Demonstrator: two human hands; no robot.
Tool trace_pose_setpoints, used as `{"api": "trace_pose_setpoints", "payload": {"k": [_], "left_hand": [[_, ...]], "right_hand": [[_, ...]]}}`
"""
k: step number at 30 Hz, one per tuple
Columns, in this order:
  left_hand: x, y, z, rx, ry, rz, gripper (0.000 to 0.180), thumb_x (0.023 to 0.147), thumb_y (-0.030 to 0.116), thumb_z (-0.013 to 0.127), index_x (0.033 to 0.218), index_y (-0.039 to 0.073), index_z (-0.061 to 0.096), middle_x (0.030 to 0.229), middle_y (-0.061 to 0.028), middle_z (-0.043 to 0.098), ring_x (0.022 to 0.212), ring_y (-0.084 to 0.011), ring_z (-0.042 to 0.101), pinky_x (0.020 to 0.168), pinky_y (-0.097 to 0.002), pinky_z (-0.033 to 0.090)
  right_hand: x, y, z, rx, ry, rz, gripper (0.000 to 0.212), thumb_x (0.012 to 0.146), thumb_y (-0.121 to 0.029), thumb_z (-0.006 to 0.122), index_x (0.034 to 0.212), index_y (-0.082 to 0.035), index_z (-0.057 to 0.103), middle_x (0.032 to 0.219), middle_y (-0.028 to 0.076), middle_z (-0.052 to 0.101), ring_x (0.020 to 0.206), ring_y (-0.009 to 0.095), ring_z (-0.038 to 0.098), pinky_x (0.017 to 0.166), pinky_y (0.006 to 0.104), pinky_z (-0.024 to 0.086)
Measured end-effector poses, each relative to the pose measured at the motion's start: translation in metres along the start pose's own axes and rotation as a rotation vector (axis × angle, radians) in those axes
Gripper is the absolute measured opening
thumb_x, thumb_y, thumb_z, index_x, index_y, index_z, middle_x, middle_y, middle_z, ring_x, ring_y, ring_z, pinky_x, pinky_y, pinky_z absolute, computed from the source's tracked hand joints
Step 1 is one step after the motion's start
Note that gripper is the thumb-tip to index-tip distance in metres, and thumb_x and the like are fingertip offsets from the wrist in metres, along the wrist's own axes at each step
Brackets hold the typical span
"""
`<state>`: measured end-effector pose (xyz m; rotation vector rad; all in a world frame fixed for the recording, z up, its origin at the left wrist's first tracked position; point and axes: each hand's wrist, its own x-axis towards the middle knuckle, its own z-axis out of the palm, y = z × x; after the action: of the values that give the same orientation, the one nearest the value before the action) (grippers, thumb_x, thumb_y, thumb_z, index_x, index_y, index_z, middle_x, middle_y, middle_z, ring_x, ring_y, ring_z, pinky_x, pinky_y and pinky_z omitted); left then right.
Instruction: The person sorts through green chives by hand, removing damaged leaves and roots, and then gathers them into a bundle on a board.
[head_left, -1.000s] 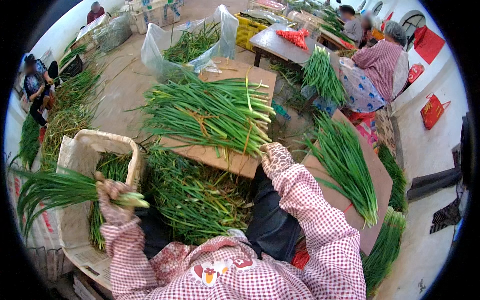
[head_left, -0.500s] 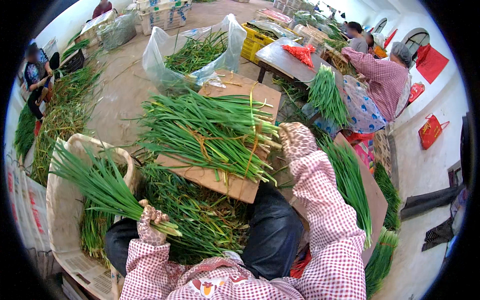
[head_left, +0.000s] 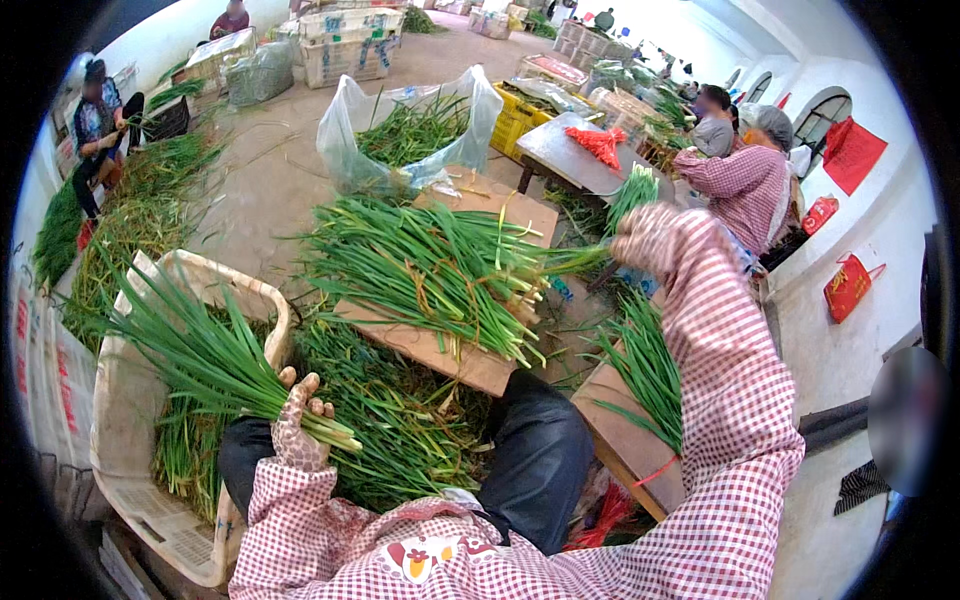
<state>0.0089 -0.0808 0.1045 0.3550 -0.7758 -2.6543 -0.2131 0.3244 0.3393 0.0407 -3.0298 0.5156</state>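
Observation:
My left hand (head_left: 301,428), in a patterned glove, is closed round the pale stem ends of a bunch of garlic chives (head_left: 215,360). The green leaves fan out up and left over a white plastic crate (head_left: 112,440). In front of me a heap of garlic chives (head_left: 410,265) lies across a brown board (head_left: 425,350), stems toward the right. My right hand (head_left: 645,240), smeared by motion, is raised to the right of the heap. A few chives (head_left: 580,261) run from the heap's stem side into its grip. The fingers themselves are hard to make out.
Loose green leaves (head_left: 390,425) lie below the board. More chives (head_left: 645,365) rest on a second board at right. A clear plastic bag (head_left: 345,150) of leaves stands beyond the heap. A co-worker (head_left: 740,185) sits by a table (head_left: 545,150) holding red ties (head_left: 597,143).
My right hand has moved up and right from the heap's stem ends, drawing a few chives with it. My left hand keeps its bunch. The whole view has shifted slightly.

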Motion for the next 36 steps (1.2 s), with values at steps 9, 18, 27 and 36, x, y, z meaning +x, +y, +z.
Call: {"api": "trace_pose_setpoints", "payload": {"k": [9, 18, 27, 36], "left_hand": [[-0.016, 0.000, 0.055, -0.109, 0.235, -0.071, 0.025, 0.076, -0.001, 0.057, 0.095, 0.014, 0.052, 0.070, -0.0024, 0.051, 0.056, -0.0107, 0.044, 0.055, -0.0233, 0.040], [-0.035, -0.019, 0.049, -0.149, 0.159, -0.312, 0.025, 0.079, 0.005, 0.056, 0.100, 0.016, 0.050, 0.081, -0.0029, 0.059, 0.053, -0.0084, 0.052, 0.053, -0.0246, 0.046], [-0.063, -0.038, 0.017, 0.201, 0.386, -0.367, 0.030, 0.076, 0.005, 0.059, 0.104, 0.013, 0.051, 0.081, -0.0019, 0.059, 0.055, -0.0083, 0.051, 0.055, -0.0242, 0.046], [-0.041, -0.093, 0.047, 0.333, 0.230, -0.551, 0.024, 0.073, 0.015, 0.066, 0.094, 0.009, 0.056, 0.077, -0.0008, 0.053, 0.061, -0.0112, 0.048, 0.051, -0.0267, 0.042]], "right_hand": [[-0.011, -0.056, -0.105, 0.194, 0.243, -0.141, 0.025, 0.080, -0.024, 0.052, 0.091, -0.002, 0.056, 0.078, 0.012, 0.059, 0.071, 0.024, 0.057, 0.064, 0.0346, 0.046], [-0.068, -0.089, 0.084, 0.163, 0.157, -0.428, 0.025, 0.080, -0.023, 0.054, 0.090, -0.001, 0.057, 0.073, 0.010, 0.059, 0.066, 0.014, 0.056, 0.057, 0.0281, 0.045], [-0.196, -0.045, 0.274, 1.148, -0.601, 0.586, 0.022, 0.078, -0.012, 0.059, 0.099, -0.004, 0.055, 0.072, 0.003, 0.058, 0.055, 0.010, 0.050, 0.048, 0.0234, 0.043], [-0.219, -0.067, 0.219, 0.452, -0.239, -0.108, 0.030, 0.067, -0.020, 0.064, 0.092, -0.004, 0.059, 0.077, 0.013, 0.062, 0.072, 0.023, 0.060, 0.066, 0.0328, 0.048]]}}
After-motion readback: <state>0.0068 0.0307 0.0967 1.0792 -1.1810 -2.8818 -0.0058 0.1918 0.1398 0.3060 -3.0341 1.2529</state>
